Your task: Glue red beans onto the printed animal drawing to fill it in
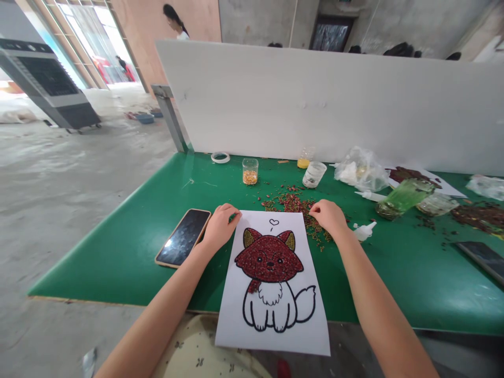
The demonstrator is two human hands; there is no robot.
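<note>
A white sheet with a fox drawing (271,260) lies before me, its lower part hanging over the table's front edge. Dark red beans fill the fox's head, greenish seeds fill the ears, and a small red patch marks the chest. My left hand (221,226) is closed at the sheet's upper left corner, fingertips pinching its edge. Just beyond the upper right corner, my right hand (329,215) pinches over loose beans and seeds (293,203); anything between its fingertips is too small to make out.
A phone (184,237) lies left of the sheet. Farther back stand a cup of corn kernels (250,176) and a clear cup (314,174). A white glue bottle (364,231), a green cup (407,197) and another phone (482,258) are rightward. A white board (315,105) rises behind.
</note>
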